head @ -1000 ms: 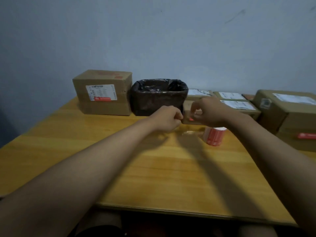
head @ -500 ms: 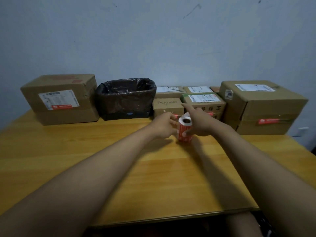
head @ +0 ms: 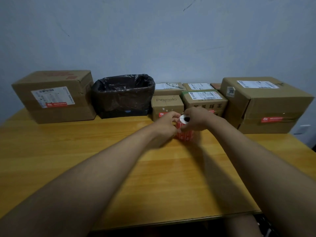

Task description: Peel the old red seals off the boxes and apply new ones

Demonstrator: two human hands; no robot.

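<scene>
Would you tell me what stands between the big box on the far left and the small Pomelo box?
In the head view, a bin lined with a black bag stands between the left box and the Pomelo box.

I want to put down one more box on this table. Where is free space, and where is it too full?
Free: the wide bare wood of the table in front of the large left box and the lined bin, and the near strip by the front edge. Crowded: the back row, boxes side by side, and the middle, where both hands hold the red label roll.
</scene>
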